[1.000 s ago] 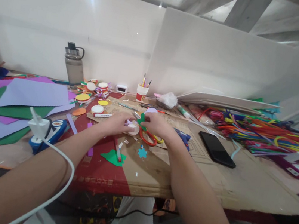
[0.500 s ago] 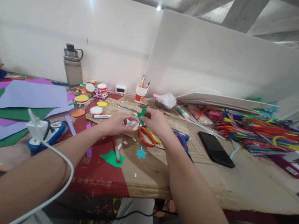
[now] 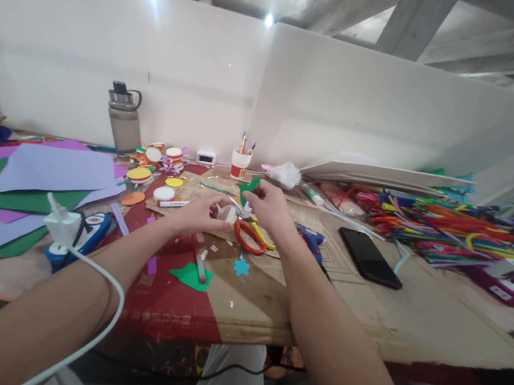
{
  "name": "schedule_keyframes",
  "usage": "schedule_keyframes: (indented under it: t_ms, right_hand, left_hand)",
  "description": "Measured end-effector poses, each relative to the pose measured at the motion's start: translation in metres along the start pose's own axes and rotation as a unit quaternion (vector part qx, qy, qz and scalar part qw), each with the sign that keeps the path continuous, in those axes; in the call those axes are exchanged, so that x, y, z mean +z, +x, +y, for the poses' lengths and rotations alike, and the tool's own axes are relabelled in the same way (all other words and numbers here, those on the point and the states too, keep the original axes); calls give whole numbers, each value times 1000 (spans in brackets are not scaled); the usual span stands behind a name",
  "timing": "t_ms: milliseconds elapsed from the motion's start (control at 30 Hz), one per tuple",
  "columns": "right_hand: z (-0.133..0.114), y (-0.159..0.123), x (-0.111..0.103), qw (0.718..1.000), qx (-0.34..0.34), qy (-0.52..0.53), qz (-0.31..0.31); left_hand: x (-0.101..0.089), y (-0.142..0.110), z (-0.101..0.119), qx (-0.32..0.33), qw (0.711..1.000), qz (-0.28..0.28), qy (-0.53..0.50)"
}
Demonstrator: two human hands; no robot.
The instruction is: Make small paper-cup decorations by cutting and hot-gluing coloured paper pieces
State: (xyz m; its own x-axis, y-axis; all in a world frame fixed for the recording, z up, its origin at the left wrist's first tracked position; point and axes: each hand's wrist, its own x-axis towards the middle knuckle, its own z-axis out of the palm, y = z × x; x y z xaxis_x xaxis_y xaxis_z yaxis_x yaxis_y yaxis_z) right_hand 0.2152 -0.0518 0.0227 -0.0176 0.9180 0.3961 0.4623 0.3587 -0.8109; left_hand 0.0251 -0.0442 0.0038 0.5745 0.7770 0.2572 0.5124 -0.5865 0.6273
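Left hand (image 3: pixel 199 214) half-curled at a whitish roll (image 3: pixel 227 214), can't tell if gripped; right hand (image 3: pixel 272 205) pinches green paper (image 3: pixel 246 192) between fingertips, just beyond scissors (image 3: pixel 250 238) on cardboard (image 3: pixel 264 298).

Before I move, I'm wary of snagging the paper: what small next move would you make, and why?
Perhaps lift the green paper cutout in the right hand slightly before bringing it toward the left hand, because the orange-handled metal scissors lie between both hands.
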Motion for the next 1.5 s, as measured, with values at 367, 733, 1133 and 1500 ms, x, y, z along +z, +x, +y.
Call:
schedule_keyframes:
  t_ms: [367,733,1133,1500]
  right_hand:
    - [5,1,5,1000,-13,4,-3]
    - [3,-2,10,999,6,30,-22]
    - [8,-1,19,975,103,189,-51]
    - [6,-4,24,966,111,222,-77]
  left_hand:
    - [6,1,-5,-17,999,47,18]
    - [8,4,-14,-205,969,-4,-135]
    - [0,2,-6,-124,987,37,91]
    - [-6,6,-2,-142,944,90,-283]
